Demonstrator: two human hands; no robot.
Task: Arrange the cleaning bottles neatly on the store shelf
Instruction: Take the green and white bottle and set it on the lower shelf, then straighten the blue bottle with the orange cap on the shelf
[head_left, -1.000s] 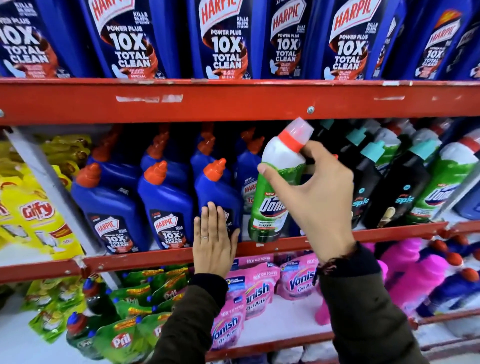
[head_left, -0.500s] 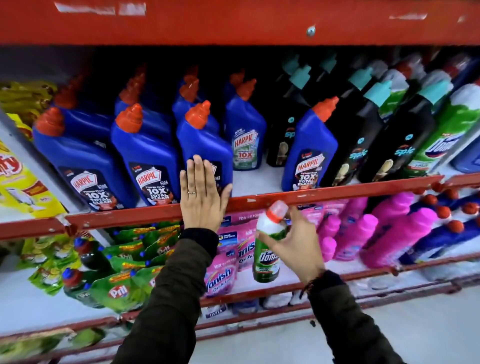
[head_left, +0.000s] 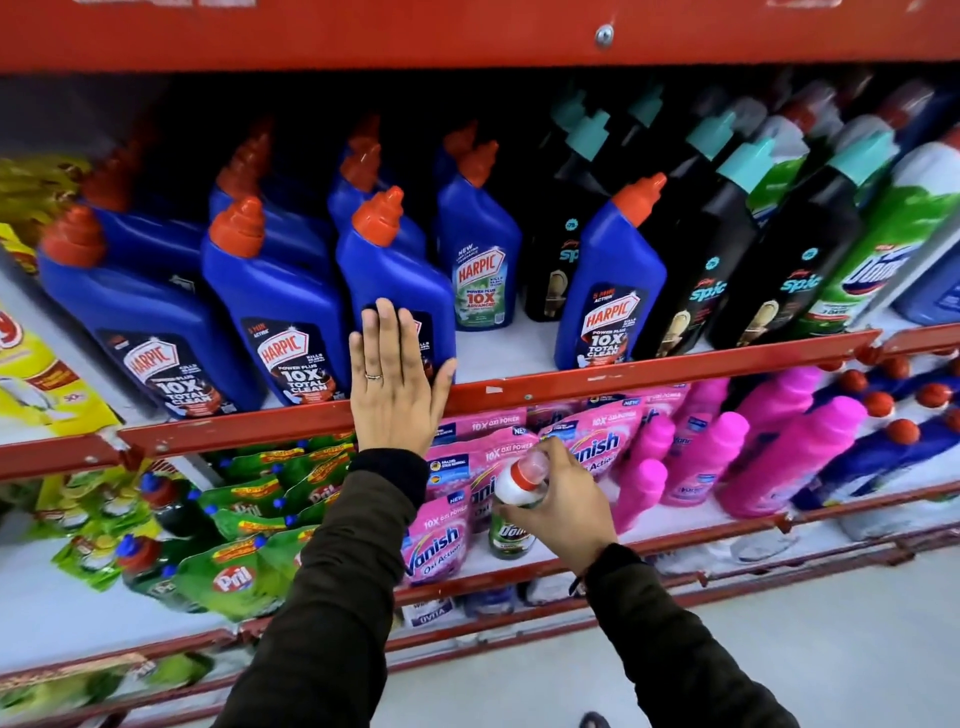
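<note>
The green Domex bottle (head_left: 511, 525), white-shouldered with a red collar and clear cap, sits in the right hand (head_left: 563, 506), whose fingers wrap its neck and upper body from the right; it is held upright in front of the lower shelf, over the pink Vanish pouches (head_left: 441, 535) and just above that shelf's red front rail (head_left: 675, 545). Up and to the left, the left hand (head_left: 395, 384) lies flat with fingers straight and together, gripping nothing, its palm across the red rail of the middle shelf (head_left: 649, 371) and its fingertips pressed on the label of a blue Harpic bottle (head_left: 395, 280). That bottle stands in a front row with two more blue Harpic bottles (head_left: 275, 306) to its left. To its right is a bare gap of white shelf, with a smaller green-labelled Harpic bottle (head_left: 480, 260) set further back, then a single blue Harpic bottle (head_left: 610, 280) leaning against black Spic bottles (head_left: 727, 254) with teal caps. Beyond these on the far right stand green Domex bottles (head_left: 883, 249). Pink bottles (head_left: 789, 452) fill the lower shelf right of the pouches, and green Pril pouches (head_left: 234, 571) lie to the left.
</note>
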